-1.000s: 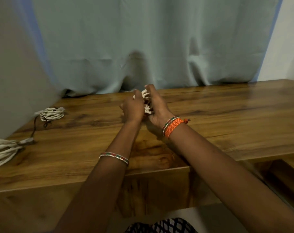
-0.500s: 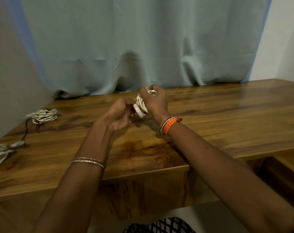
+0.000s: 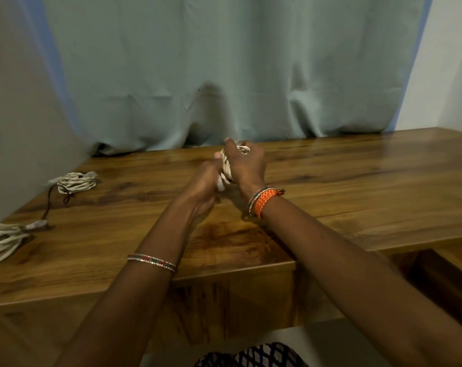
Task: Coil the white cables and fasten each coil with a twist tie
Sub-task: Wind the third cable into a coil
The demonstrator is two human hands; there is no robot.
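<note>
Above the middle of the wooden table (image 3: 343,186) I hold a small coil of white cable (image 3: 226,169) between both hands. My right hand (image 3: 247,162) wraps round the coil from the right, fingers curled over its top. My left hand (image 3: 204,181) grips the coil's lower left side, thumb pointing up. Most of the coil is hidden by my hands, and no twist tie shows on it. A second white coil (image 3: 76,182) lies at the table's far left with a dark tie or cord hanging from it. A loose bundle of white cable (image 3: 1,239) lies at the left edge.
A pale blue curtain (image 3: 224,75) hangs right behind the table's back edge. A dark cord (image 3: 48,205) runs from the far-left coil toward a small plug by the loose bundle. The table steps down to a lower shelf (image 3: 436,268) at the front right.
My left hand has come back up against the coil and now grips its lower left side. The right hand kept hold of the coil and shifted slightly.
</note>
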